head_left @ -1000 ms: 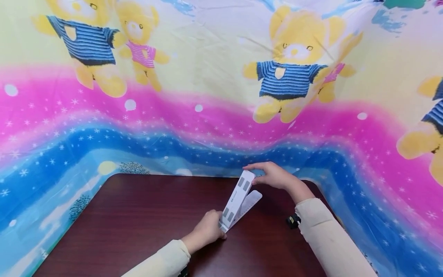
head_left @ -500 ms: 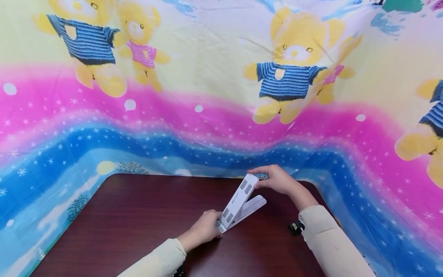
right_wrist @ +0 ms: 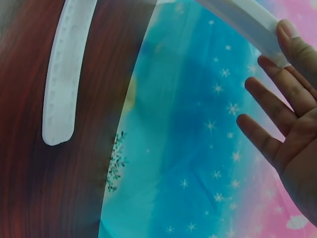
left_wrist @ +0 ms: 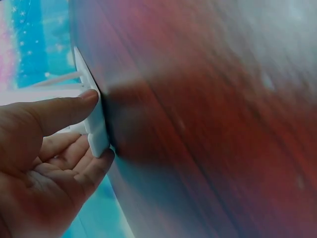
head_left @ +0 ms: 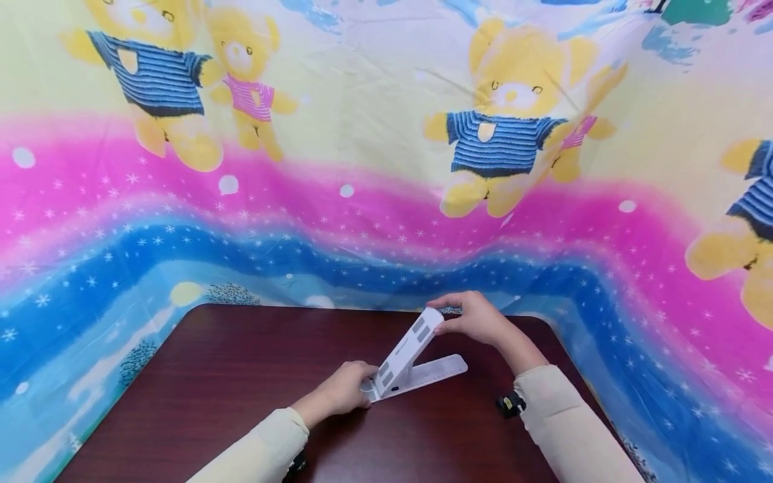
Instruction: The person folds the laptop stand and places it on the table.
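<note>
A white folding stand (head_left: pixel 403 352), with grey pads on its upper arm, stands in a V over the table. My left hand (head_left: pixel 343 388) grips the joined end at its left. In the left wrist view, the thumb (left_wrist: pixel 69 110) presses one side of that white end (left_wrist: pixel 99 136) and the fingers curl round the other. My right hand (head_left: pixel 476 320) pinches the raised tip of the upper arm (right_wrist: pixel 250 25) between thumb and index finger, its other fingers spread. Below, the long flat lower plate (right_wrist: pixel 63 89), with a row of notches along its edge, slants out to the right, close over the table.
The dark red-brown wooden table (head_left: pixel 241 362) has rounded far corners. A cloth (head_left: pixel 362 134) printed with bears and snowflakes hangs behind and around it. A small black device (head_left: pixel 510 404) sits at the right wrist.
Both hands have lowered the stand and shifted it left. The lower plate has swung down flatter, so the gap between it and the upper arm is wider.
</note>
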